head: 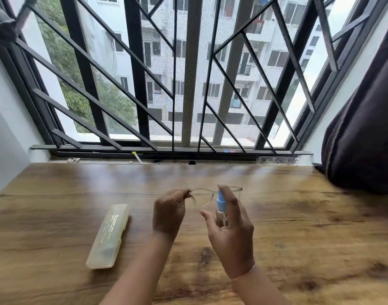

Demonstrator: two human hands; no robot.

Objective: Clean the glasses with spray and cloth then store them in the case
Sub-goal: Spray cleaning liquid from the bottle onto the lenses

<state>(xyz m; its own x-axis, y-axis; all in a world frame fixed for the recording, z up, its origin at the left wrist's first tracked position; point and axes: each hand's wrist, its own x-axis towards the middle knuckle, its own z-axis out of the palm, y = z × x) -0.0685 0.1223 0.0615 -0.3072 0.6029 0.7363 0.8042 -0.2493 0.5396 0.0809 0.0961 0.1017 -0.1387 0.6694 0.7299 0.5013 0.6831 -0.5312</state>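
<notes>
Clear-framed glasses [202, 196] hang above the middle of the wooden table, lenses facing me. My left hand [169, 211] pinches them at their left hinge. My right hand [231, 230] grips a small clear spray bottle [221, 209] with a blue nozzle, held upright just in front of the right lens, index finger resting on top of the nozzle. A pale yellow, translucent glasses case [109, 235] lies shut on the table to the left of my hands. No cloth shows in view.
The wooden table [309, 216] runs up to a window with black metal grilles [188, 84]. A dark curtain [364, 139] bunches onto the table's far right corner. A grey wall borders the left side.
</notes>
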